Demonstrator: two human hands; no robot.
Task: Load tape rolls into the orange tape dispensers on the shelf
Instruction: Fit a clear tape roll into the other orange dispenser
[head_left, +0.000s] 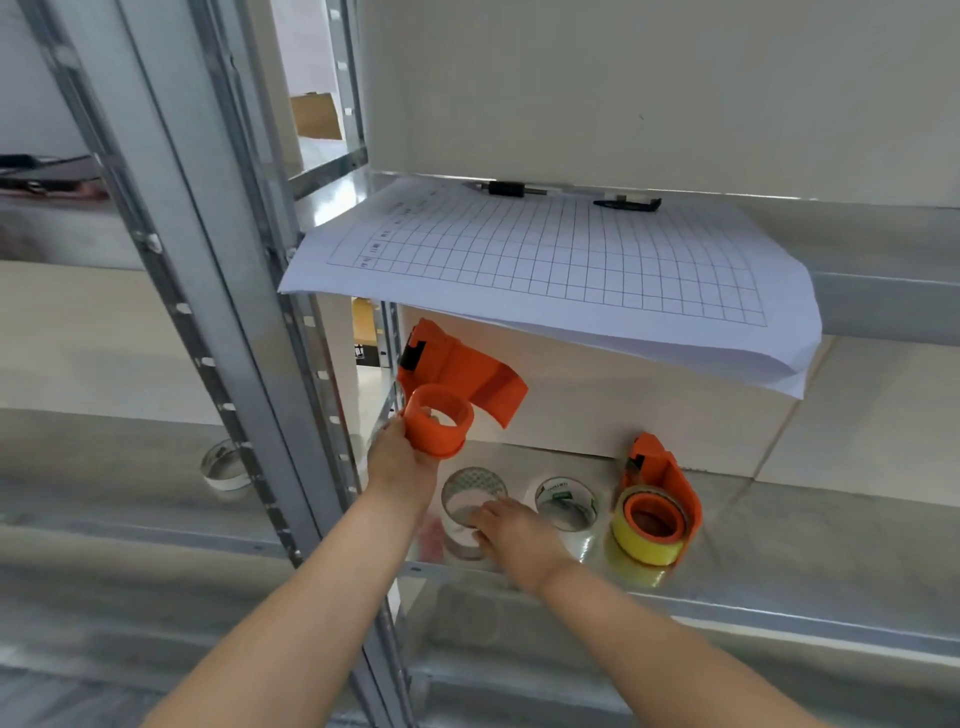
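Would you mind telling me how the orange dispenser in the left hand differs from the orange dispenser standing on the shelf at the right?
The held dispenser is lifted off the shelf by the left hand; the shelf dispenser rests on it untouched. The held dispenser's hub is bare, while the shelf dispenser carries a yellow tape roll. The held one sits left, by the upright; the other sits right of the loose rolls. Both are orange plastic with a round hub.

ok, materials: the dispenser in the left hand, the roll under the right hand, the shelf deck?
Dispenser: looks like molded plastic, matte orange, uniform colour, thin curved walls.
Roll: apparently clear film tape; the shelf shows through its wound side, core material unclear.
Shelf deck: likely galvanized or polished sheet steel; grey and glossy, mirroring the yellow roll standing on it.
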